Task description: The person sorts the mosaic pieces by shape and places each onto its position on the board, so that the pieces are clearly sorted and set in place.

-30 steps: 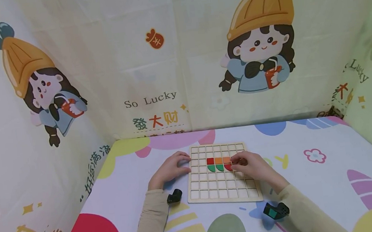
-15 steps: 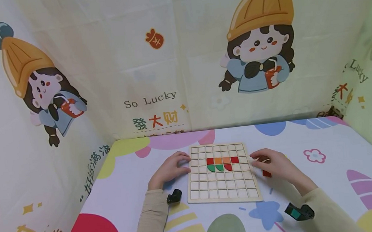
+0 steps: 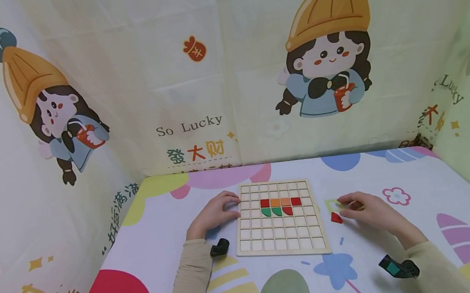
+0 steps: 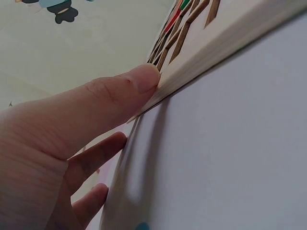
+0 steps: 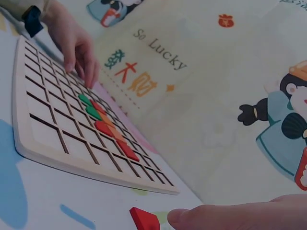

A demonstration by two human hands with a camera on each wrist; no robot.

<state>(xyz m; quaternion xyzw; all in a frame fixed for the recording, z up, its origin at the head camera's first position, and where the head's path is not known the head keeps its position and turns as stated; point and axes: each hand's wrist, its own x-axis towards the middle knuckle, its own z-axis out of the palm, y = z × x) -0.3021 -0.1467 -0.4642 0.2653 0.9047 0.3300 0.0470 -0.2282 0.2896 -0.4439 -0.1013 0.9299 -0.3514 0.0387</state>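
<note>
A wooden grid board (image 3: pixel 283 247) lies flat on the table. One row of it holds a red square tile (image 3: pixel 264 203), two orange tiles (image 3: pixel 280 202) and another red square tile (image 3: pixel 296 201). Below them sit two green quarter-round tiles (image 3: pixel 271 212) and a red quarter-round tile (image 3: pixel 287 211). My left hand (image 3: pixel 213 215) rests at the board's left edge, its thumb (image 4: pixel 115 93) touching the rim. To the right of the board, my right hand (image 3: pixel 370 210) hovers beside a loose red tile (image 3: pixel 336 218); nothing shows between its fingers, and the palm side is hidden.
The table (image 3: pixel 395 178) has a printed cloth with colourful shapes. Patterned fabric walls (image 3: pixel 255 92) stand behind and at both sides. A black device (image 3: pixel 220 248) sits on the left wrist, and another black device (image 3: pixel 399 267) on the right.
My right hand has left the board and moved right, uncovering the second red square tile in the grid and then the loose red tile. The left hand stays in place.
</note>
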